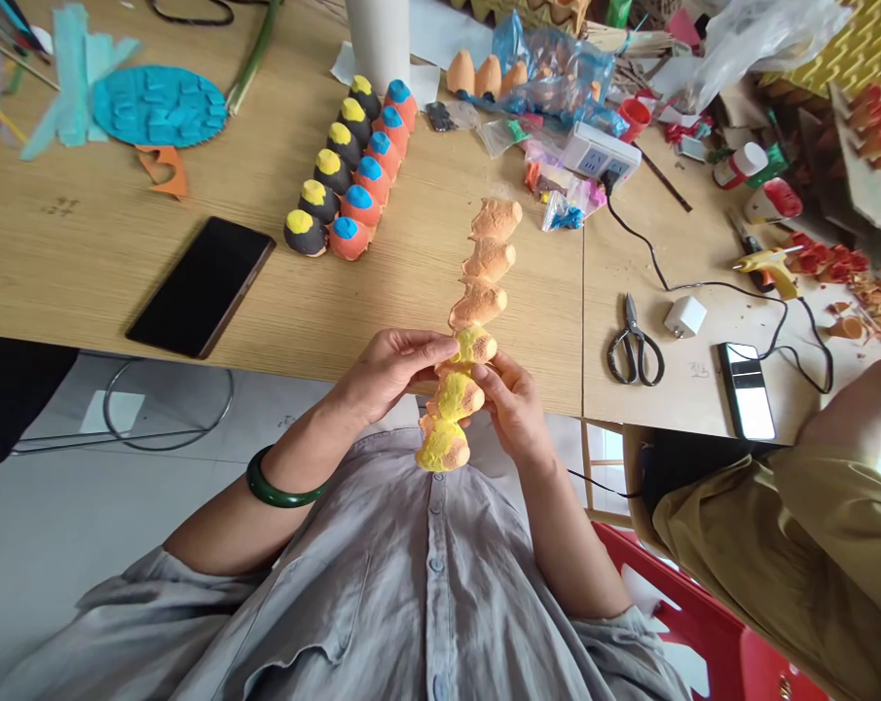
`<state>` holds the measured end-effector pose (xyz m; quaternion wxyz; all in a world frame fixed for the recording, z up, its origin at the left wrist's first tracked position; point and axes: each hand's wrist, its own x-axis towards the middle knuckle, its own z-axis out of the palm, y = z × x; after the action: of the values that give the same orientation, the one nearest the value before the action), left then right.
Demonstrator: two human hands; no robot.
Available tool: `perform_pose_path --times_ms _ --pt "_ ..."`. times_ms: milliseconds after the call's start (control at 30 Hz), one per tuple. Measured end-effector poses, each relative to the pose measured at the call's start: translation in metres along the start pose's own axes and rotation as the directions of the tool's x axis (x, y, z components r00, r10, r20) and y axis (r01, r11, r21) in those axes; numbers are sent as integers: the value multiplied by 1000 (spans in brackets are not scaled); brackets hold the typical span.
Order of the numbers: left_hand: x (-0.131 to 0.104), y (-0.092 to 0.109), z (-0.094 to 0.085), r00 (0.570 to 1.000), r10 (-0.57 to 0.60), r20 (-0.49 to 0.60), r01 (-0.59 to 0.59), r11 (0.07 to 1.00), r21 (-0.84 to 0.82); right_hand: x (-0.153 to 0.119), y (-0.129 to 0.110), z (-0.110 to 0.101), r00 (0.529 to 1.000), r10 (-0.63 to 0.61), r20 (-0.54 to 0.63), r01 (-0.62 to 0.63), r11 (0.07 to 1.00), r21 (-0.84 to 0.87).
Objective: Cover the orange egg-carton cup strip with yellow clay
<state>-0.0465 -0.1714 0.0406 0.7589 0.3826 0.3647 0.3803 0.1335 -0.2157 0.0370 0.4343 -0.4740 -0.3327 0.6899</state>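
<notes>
Both hands hold one orange egg-carton strip (478,302) with several cups in a row, over the table's front edge. Its three nearest cups carry yellow clay (451,394) on their sides, while their tips and the far cups are plain orange. My left hand (388,368) grips it from the left, thumb pressed on the yellow cup third from the near end. My right hand (514,404) grips it from the right, thumb against the yellow part; some fingers are hidden beneath. Beyond on the table stand black cups with yellow tops (332,169) beside orange cups with blue tops (371,180).
A phone (201,287) and a blue oval piece (161,105) lie to the left. Toward the right are scissors (634,346), a power strip (599,151) with its cable, a glue gun (770,268) and small clay bags (568,209). Another person's arm (860,409) rests at far right.
</notes>
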Motion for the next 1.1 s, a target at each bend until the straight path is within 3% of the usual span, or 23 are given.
perform_pose_path --times_ms 100,267,500,700,900,1100 --pt "-1 -2 -1 999 -4 -35 4 1000 -11 0 0 1 1000 -16 17 15 998 67" --pt "-2 -1 -1 998 -53 -38 53 998 15 3 -1 2 998 31 -60 -22 988 151" --pt "2 0 0 996 -79 -40 80 997 14 5 2 5 994 99 -37 -91 978 186" --pt "-1 1 -8 976 -169 138 175 984 -39 5 -3 2 995 78 -58 -65 980 189" --pt "1 2 -11 987 -157 31 153 983 104 8 -2 -4 993 121 3 -119 978 173" --pt "3 8 -8 977 -212 -16 213 974 77 8 0 -2 991 134 -10 -130 975 178"
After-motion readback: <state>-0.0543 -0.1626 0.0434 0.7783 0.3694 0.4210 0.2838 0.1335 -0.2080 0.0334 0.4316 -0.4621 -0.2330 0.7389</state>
